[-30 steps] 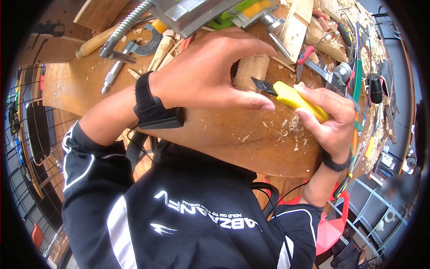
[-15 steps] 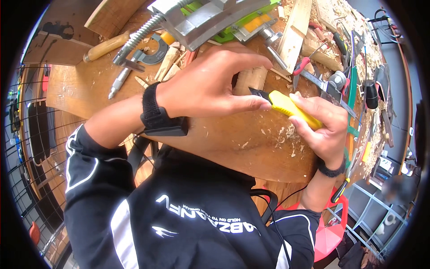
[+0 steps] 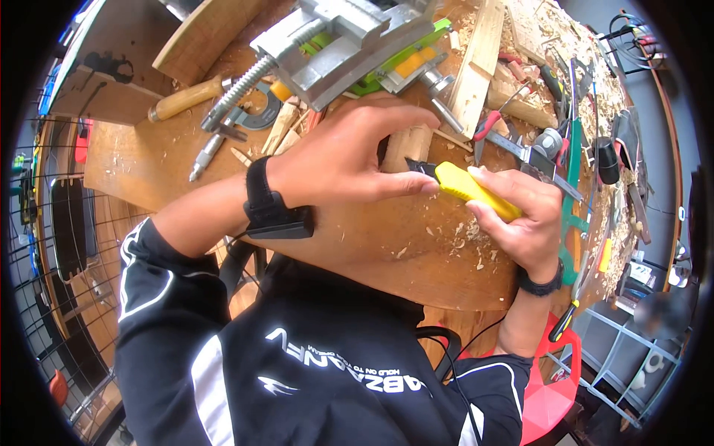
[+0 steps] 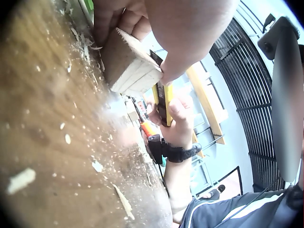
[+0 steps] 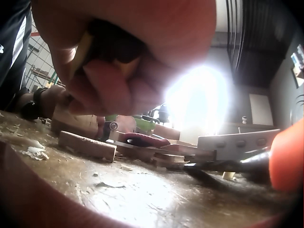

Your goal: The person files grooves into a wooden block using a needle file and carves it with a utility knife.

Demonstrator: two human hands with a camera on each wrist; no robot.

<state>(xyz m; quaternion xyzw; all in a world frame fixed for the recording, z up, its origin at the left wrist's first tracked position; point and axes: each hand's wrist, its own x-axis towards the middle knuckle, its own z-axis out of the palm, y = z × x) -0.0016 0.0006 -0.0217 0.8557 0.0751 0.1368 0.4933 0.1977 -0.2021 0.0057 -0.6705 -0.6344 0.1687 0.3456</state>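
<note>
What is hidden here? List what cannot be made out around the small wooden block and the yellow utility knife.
- Head view: where the yellow utility knife blade meets the small wooden block; the left hand covers it.
- Left wrist view: the block's far side, hidden by the left hand's fingers; the knife's blade tip, hidden behind the block.
- Right wrist view: the knife, nearly covered by the right hand; window glare washes out the background.
- Head view: tools at the bench's far edge, too small to identify.

Head view looks steeply down on the desk (image 3: 387,245); both wrist views sit low, close, sharing its shavings-strewn top.
</note>
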